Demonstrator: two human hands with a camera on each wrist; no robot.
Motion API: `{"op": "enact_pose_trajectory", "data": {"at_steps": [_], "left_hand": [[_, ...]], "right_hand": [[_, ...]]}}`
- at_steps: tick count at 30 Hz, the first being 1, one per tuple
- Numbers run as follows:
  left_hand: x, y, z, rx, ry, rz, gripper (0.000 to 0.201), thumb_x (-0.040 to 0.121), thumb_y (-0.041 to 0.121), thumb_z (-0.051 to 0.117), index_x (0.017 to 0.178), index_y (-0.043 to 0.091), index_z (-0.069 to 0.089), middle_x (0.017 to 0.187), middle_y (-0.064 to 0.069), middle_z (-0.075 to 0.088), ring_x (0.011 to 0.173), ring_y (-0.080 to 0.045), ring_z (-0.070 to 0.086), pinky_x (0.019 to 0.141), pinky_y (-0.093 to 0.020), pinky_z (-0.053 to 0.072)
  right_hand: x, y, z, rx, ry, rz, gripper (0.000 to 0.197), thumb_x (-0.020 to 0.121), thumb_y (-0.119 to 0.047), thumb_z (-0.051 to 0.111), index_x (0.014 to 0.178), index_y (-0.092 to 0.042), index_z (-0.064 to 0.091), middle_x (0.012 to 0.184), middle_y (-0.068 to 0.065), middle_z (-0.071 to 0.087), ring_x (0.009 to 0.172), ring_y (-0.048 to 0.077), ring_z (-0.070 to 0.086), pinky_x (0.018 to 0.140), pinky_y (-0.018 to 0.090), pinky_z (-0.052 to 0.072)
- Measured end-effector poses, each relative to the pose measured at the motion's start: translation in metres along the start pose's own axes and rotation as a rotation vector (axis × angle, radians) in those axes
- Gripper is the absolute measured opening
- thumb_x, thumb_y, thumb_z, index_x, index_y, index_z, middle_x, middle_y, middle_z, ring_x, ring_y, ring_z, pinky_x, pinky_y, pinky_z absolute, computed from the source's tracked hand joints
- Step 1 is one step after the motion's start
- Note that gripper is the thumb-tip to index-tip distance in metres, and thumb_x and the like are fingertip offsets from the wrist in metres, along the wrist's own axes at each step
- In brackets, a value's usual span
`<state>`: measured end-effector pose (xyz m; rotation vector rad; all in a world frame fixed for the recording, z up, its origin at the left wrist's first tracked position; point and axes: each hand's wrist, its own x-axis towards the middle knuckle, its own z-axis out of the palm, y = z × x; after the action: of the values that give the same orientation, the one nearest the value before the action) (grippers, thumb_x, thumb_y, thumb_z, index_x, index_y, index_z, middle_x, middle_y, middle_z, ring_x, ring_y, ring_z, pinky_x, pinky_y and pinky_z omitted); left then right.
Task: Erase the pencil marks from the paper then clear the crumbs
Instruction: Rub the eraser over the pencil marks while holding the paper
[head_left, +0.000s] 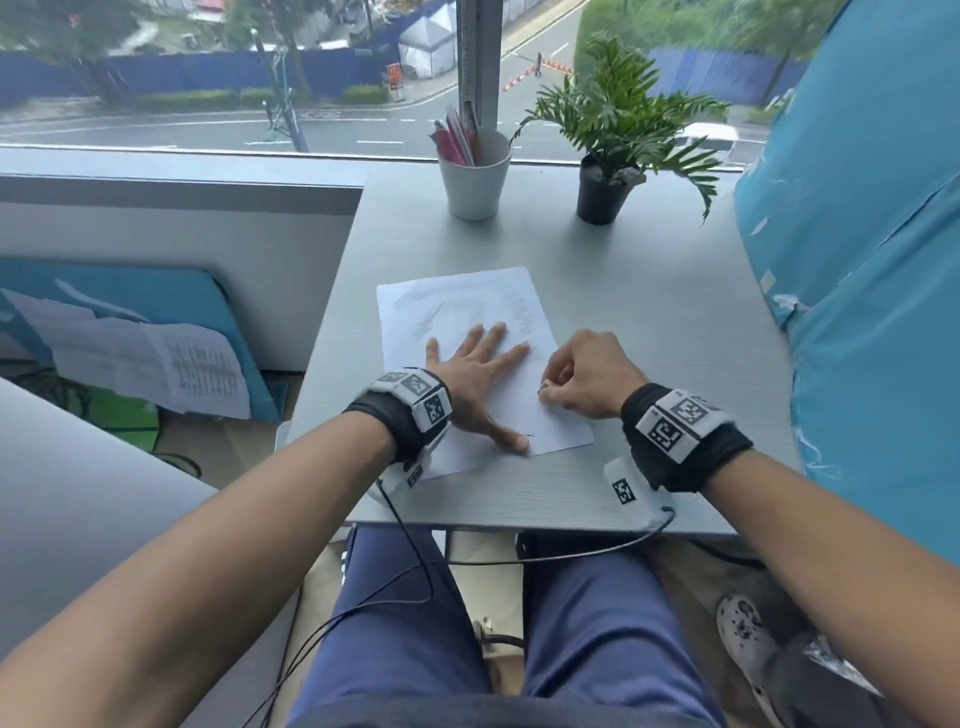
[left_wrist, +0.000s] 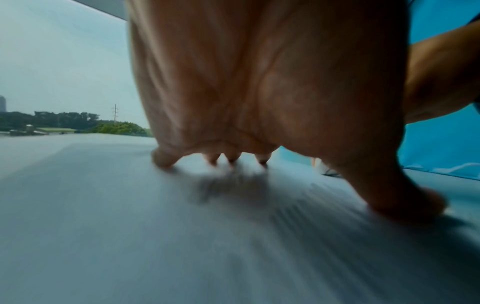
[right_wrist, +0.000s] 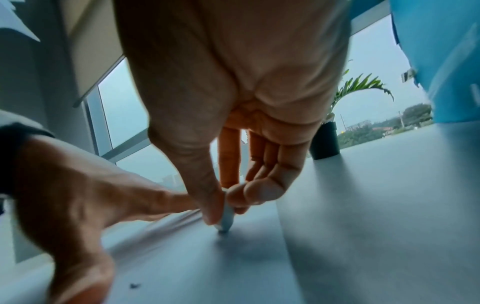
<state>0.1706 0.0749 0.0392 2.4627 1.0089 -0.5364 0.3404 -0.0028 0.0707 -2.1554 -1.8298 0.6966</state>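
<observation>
A white sheet of paper (head_left: 462, 306) lies on the grey table (head_left: 649, 322), with faint grey pencil marks (head_left: 431, 319) on its far half. My left hand (head_left: 475, 374) lies flat on the paper with fingers spread, pressing it down; its thumb reaches the near edge. My right hand (head_left: 582, 376) pinches a small white eraser (head_left: 544, 387) between thumb and fingers at the paper's right side. In the right wrist view the eraser (right_wrist: 226, 218) has its tip down on the paper (right_wrist: 207, 267). A dark crumb (right_wrist: 134, 285) lies beside my left thumb.
A white cup (head_left: 475, 174) holding pens stands at the table's far edge, with a potted plant (head_left: 608, 156) to its right. A blue wrapped object (head_left: 872, 260) borders the table's right side. A low partition (head_left: 182, 228) stands to the left.
</observation>
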Motion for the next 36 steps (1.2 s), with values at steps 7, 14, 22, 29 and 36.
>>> {"op": "enact_pose_trajectory", "data": {"at_steps": [7,14,22,29,36], "left_hand": [[-0.009,-0.004,-0.007,0.072,0.058,0.034,0.138,0.054,0.078,0.077,0.158,0.039,-0.004,0.166,0.0,-0.016,0.152,-0.024,-0.016,0.112,-0.07,-0.014],[0.001,-0.007,-0.001,0.027,-0.033,0.099,0.144,0.05,0.08,0.078,0.155,0.043,-0.013,0.161,0.01,-0.03,0.147,-0.018,-0.031,0.11,-0.067,-0.02],[0.001,-0.005,0.002,0.023,-0.042,0.07,0.151,0.043,0.081,0.08,0.153,0.045,-0.018,0.159,0.013,-0.034,0.145,-0.017,-0.034,0.109,-0.072,-0.016],[-0.001,-0.003,0.001,0.009,-0.036,0.066,0.151,0.043,0.079,0.082,0.153,0.045,-0.016,0.159,0.013,-0.033,0.145,-0.017,-0.033,0.109,-0.073,-0.016],[-0.001,0.0,0.0,0.022,-0.043,0.054,0.151,0.044,0.078,0.082,0.152,0.045,-0.019,0.158,0.012,-0.035,0.145,-0.018,-0.034,0.109,-0.074,-0.014]], "right_hand": [[0.029,0.009,-0.016,0.103,0.026,0.123,0.014,0.069,-0.019,0.083,0.082,-0.014,0.08,0.076,0.0,0.073,0.074,0.008,0.062,0.063,0.014,0.043],[0.012,-0.014,0.008,0.084,0.129,0.032,0.006,0.073,-0.02,0.079,0.077,-0.017,0.079,0.071,-0.004,0.07,0.063,0.006,0.058,0.063,0.017,0.041],[0.009,-0.005,-0.004,0.142,0.106,0.069,0.008,0.075,-0.021,0.077,0.075,-0.013,0.078,0.07,-0.002,0.071,0.063,0.006,0.062,0.064,0.019,0.049],[0.015,-0.003,-0.012,0.11,0.151,0.052,0.009,0.073,-0.023,0.075,0.066,-0.018,0.074,0.059,-0.007,0.063,0.055,0.003,0.055,0.056,0.012,0.04],[0.005,-0.007,0.002,0.111,0.011,0.008,0.016,0.072,-0.024,0.078,0.059,-0.022,0.069,0.052,-0.016,0.062,0.049,-0.003,0.054,0.05,0.003,0.033]]}}
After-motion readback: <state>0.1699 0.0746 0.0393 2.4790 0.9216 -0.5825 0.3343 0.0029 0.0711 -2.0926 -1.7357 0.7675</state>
